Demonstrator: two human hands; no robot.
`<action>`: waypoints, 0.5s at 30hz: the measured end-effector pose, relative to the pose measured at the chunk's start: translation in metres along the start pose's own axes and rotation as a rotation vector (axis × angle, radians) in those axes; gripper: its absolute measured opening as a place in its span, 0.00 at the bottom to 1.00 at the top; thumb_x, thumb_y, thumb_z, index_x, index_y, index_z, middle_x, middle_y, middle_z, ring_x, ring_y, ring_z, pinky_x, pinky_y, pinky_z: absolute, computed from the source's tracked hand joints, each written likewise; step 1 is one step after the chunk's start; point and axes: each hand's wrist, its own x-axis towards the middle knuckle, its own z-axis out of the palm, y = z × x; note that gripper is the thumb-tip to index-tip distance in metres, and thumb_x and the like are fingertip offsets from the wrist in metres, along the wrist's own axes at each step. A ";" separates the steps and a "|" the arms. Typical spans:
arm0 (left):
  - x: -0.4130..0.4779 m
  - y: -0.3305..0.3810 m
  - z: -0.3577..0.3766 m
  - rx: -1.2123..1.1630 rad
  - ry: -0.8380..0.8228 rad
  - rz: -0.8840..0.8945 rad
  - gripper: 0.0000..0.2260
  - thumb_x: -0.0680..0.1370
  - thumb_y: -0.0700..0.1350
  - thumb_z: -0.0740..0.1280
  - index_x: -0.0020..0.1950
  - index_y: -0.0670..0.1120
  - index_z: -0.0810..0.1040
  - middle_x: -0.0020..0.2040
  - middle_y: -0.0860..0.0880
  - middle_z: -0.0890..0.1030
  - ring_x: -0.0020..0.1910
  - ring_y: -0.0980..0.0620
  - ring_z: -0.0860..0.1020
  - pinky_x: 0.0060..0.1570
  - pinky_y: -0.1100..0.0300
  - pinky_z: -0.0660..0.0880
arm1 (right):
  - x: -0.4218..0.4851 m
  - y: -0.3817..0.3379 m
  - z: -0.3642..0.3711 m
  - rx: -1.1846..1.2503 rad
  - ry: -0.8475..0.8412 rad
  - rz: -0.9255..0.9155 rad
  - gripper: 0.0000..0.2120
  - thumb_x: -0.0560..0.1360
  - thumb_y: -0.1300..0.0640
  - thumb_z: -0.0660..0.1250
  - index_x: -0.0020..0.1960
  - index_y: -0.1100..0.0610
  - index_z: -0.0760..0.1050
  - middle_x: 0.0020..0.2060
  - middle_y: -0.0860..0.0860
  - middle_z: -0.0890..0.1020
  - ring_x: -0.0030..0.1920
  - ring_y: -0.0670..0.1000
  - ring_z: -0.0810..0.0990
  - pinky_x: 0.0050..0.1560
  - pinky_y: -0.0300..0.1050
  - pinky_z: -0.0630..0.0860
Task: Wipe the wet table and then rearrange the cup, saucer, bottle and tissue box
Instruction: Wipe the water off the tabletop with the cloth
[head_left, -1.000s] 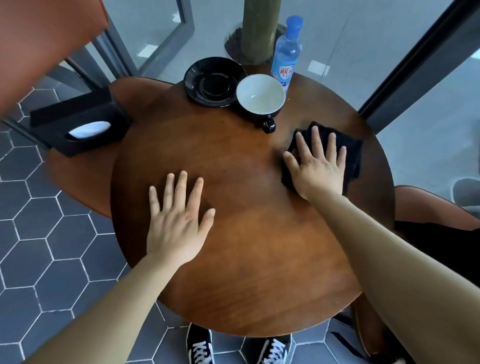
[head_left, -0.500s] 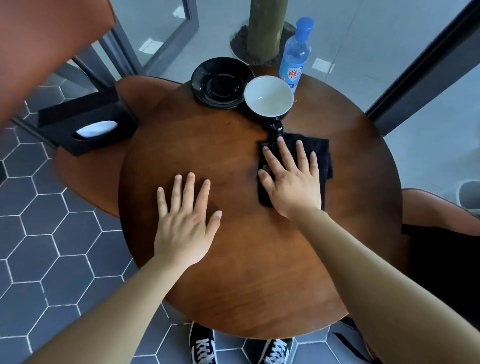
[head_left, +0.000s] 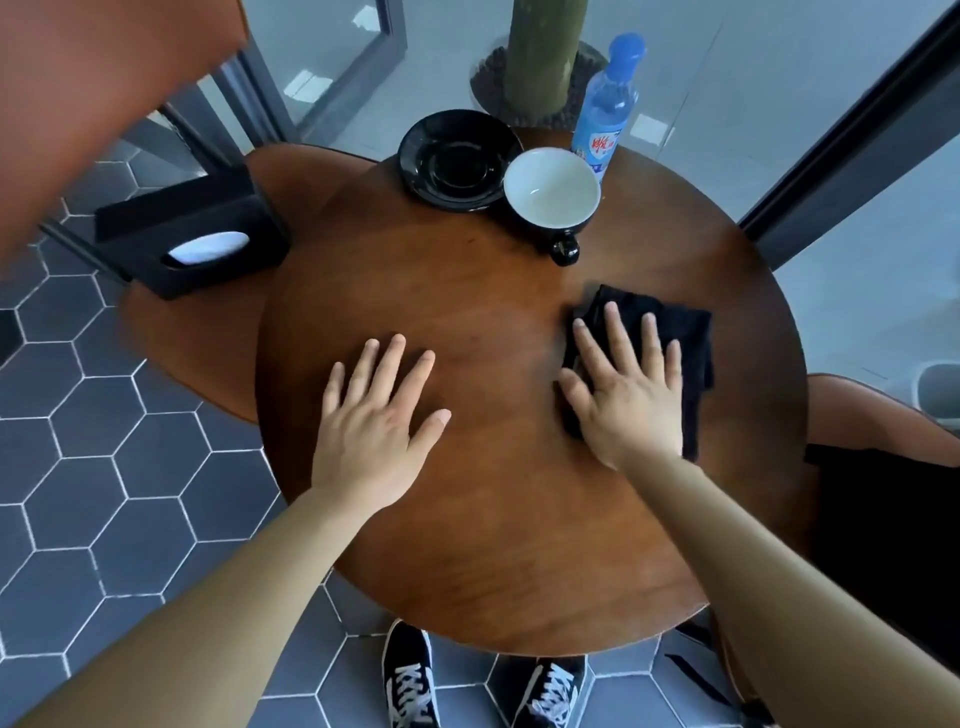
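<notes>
While the black cloth (head_left: 693, 348) is pressed flat under the straight fingers of the right hand (head_left: 631, 395), nothing being clasped, it is found nearer than the cup (head_left: 550, 195), close to the handle, its long axis running roughly cupward. The left hand (head_left: 374, 415) is laid flat and empty on the table (head_left: 493, 561), near-left of the cup. Bare wood is left nearer than the cup; beside it are set the saucer (head_left: 457, 161) and, behind, the bottle (head_left: 605, 109), and far left the tissue box (head_left: 208, 234).

The left hand (head_left: 375, 434) and right hand (head_left: 629, 402) are bare, forearms (head_left: 197, 623) too. The shoes (head_left: 410, 675) — black sneakers — have white laces; white sole edges.
</notes>
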 end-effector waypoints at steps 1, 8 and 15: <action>0.000 -0.004 -0.001 -0.018 -0.004 0.016 0.28 0.82 0.64 0.49 0.81 0.57 0.59 0.83 0.50 0.56 0.82 0.46 0.52 0.79 0.42 0.50 | -0.021 -0.022 0.006 0.006 -0.005 -0.054 0.29 0.82 0.34 0.44 0.81 0.39 0.49 0.82 0.45 0.45 0.81 0.58 0.38 0.79 0.63 0.41; -0.004 -0.010 0.003 0.048 0.019 0.088 0.26 0.84 0.59 0.50 0.81 0.54 0.58 0.83 0.47 0.55 0.82 0.44 0.52 0.78 0.40 0.53 | -0.140 -0.078 0.040 -0.030 -0.034 -0.567 0.24 0.84 0.39 0.51 0.79 0.38 0.58 0.82 0.45 0.53 0.82 0.57 0.47 0.78 0.63 0.48; -0.005 -0.007 0.004 0.081 0.030 0.093 0.26 0.84 0.60 0.49 0.82 0.53 0.57 0.83 0.46 0.54 0.82 0.44 0.52 0.79 0.40 0.52 | -0.074 0.075 0.005 -0.080 -0.015 -0.146 0.28 0.79 0.32 0.45 0.78 0.32 0.51 0.82 0.45 0.54 0.82 0.54 0.48 0.79 0.61 0.50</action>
